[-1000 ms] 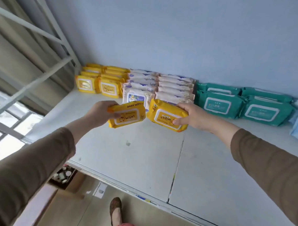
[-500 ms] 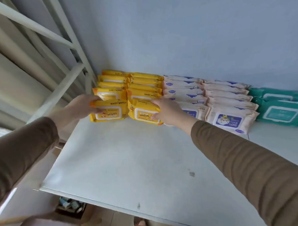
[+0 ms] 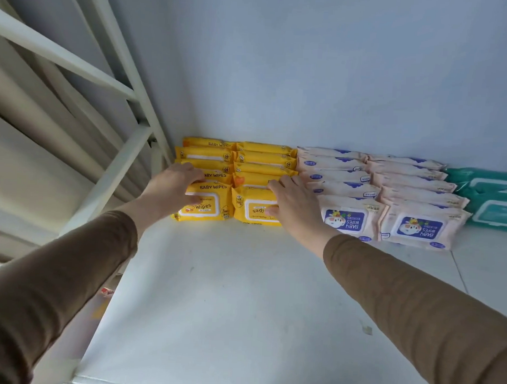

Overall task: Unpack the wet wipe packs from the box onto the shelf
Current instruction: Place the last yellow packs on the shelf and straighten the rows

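Two rows of yellow baby wipe packs stand on the white shelf (image 3: 227,301), leaning back toward the wall in the far left corner. My left hand (image 3: 174,187) grips the front pack of the left row (image 3: 209,208), fingers over its top edge and thumb on its face. My right hand (image 3: 295,205) grips the front pack of the right row (image 3: 250,210) the same way; that pack's label is upside down. Both front packs rest on the shelf against the packs behind them. No box is in view.
Two rows of pale pink baby wipe packs (image 3: 347,222) stand right of the yellow ones, then teal packs (image 3: 492,208) at the far right. The white metal shelf frame (image 3: 113,174) rises on the left, and a pale blue wall closes the back.
Both hands carried a yellow pack each leftward to the far corner and set them down at the front of the two yellow rows. My view swung left with them.
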`<state>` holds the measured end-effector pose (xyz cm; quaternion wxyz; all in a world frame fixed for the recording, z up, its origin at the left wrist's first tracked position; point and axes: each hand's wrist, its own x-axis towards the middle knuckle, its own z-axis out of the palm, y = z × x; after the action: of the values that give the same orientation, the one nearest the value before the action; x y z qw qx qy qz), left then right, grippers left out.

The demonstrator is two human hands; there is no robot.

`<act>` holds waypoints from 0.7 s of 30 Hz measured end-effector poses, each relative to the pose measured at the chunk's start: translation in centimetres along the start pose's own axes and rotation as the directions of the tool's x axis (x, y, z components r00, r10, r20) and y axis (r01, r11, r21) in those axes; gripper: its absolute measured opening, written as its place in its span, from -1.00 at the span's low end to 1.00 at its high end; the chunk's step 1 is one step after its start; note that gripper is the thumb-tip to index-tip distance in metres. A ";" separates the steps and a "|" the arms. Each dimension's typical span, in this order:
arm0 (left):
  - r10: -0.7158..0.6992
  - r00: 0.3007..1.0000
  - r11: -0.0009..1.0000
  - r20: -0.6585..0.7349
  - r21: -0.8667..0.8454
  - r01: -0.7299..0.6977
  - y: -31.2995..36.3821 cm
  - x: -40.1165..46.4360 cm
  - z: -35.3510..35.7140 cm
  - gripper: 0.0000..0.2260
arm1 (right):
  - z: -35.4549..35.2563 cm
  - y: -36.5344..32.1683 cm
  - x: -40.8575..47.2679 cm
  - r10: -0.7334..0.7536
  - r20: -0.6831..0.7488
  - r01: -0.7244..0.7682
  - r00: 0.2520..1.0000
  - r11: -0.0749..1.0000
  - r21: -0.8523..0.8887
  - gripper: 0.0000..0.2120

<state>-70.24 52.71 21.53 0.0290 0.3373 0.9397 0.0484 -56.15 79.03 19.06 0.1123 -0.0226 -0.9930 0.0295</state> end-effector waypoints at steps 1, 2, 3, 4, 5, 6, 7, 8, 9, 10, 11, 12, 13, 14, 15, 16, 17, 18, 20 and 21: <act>0.002 1.000 1.000 0.027 0.002 -0.002 0.1 0.2 -0.3 -0.60 | -0.2 0.0 0.2 0.004 0.000 -0.004 1.000 1.000 0.000 -0.56; 0.001 0.998 1.000 0.058 0.006 -0.001 0.2 0.4 -0.6 -0.60 | -0.3 -0.1 0.4 0.005 0.001 -0.005 1.000 1.000 -0.012 -0.56; -0.001 0.996 1.000 0.088 0.017 0.000 0.4 0.5 -0.8 -0.59 | -0.5 -0.2 0.6 0.009 0.008 -0.009 1.000 1.000 -0.030 -0.55; 0.000 0.995 0.999 0.104 0.042 -0.005 0.6 0.7 -1.0 -0.59 | -0.6 -0.3 0.9 0.014 0.017 -0.013 1.000 0.999 -0.050 -0.55; 0.006 0.994 0.996 0.106 0.084 -0.015 0.7 0.8 -1.1 -0.58 | -0.8 -0.5 1.1 0.019 0.027 -0.017 0.999 0.997 -0.069 -0.54; 0.015 0.994 0.991 0.104 0.132 -0.029 0.9 0.9 -1.1 -0.58 | -0.9 -0.7 1.4 0.021 0.038 -0.017 0.999 0.996 -0.086 -0.54; 0.021 0.994 0.985 0.108 0.168 -0.039 1.1 1.0 -1.1 -0.57 | -1.0 -0.9 1.6 0.020 0.050 -0.015 0.999 0.995 -0.100 -0.54; 0.022 0.993 0.983 0.114 0.178 -0.043 1.2 1.1 -1.1 -0.55 | -1.1 -1.1 1.7 0.019 0.062 -0.013 0.998 0.994 -0.110 -0.54; 0.022 0.993 0.985 0.120 0.168 -0.042 1.3 1.1 -1.2 -0.55 | -1.1 -1.2 1.9 0.019 0.072 -0.011 0.997 0.993 -0.114 -0.54; 0.022 0.992 0.987 0.127 0.155 -0.042 1.4 1.2 -1.1 -0.54 | -1.0 -1.2 1.9 0.020 0.081 -0.011 0.997 0.994 -0.112 -0.55; 0.023 0.991 0.988 0.132 0.150 -0.043 1.5 1.2 -1.2 -0.53 | -1.0 -1.3 2.0 0.023 0.088 -0.014 0.996 0.995 -0.104 -0.55; 0.021 0.991 0.988 0.134 0.151 -0.041 1.7 1.1 -1.3 -0.52 | -1.1 -1.3 2.1 0.028 0.092 -0.020 0.995 0.995 -0.094 -0.54; 0.015 0.991 0.987 0.136 0.154 -0.036 1.9 1.0 -1.4 -0.51 | -1.2 -1.4 2.1 0.035 0.097 -0.027 0.995 0.996 -0.089 -0.54; 0.008 0.991 0.988 0.135 0.151 -0.028 2.0 0.9 -1.5 -0.51 | -1.3 -1.5 2.2 0.044 0.102 -0.035 0.994 0.996 -0.084 -0.53; 0.003 0.992 0.990 0.126 0.141 -0.020 2.1 0.7 -1.5 -0.51 | -1.3 -1.7 2.2 0.055 0.104 -0.047 0.993 0.996 -0.076 -0.53; -0.002 0.995 0.992 0.099 0.123 -0.010 2.1 0.4 -1.5 -0.52 | -1.4 -1.8 2.1 0.071 0.099 -0.065 0.993 0.996 -0.064 -0.53; -0.010 0.999 0.995 0.052 0.100 0.005 2.0 0.1 -1.2 -0.51 | -1.4 -1.8 2.0 0.087 0.082 -0.083 0.993 0.995 -0.053 -0.52; -0.021 1.000 0.997 -0.010 0.077 0.022 2.0 -0.4 -0.8 -0.48 | -1.3 -1.9 1.8 0.095 0.057 -0.092 0.994 0.995 -0.047 -0.50; -0.048 0.992 0.997 -0.119 0.051 0.054 2.1 -1.2 0.3 -0.30 | -1.2 -2.1 1.2 0.070 0.013 -0.069 0.997 0.997 -0.035 -0.39; -0.058 0.988 0.997 -0.143 0.050 0.066 2.1 -1.4 0.9 -0.19 | -1.0 -2.2 0.9 0.043 0.013 -0.043 0.999 0.999 -0.034 -0.28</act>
<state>-67.73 53.46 20.88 -0.0453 0.3045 0.9504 0.0455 -56.90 76.96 20.39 0.1043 -0.0455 -0.9934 0.0155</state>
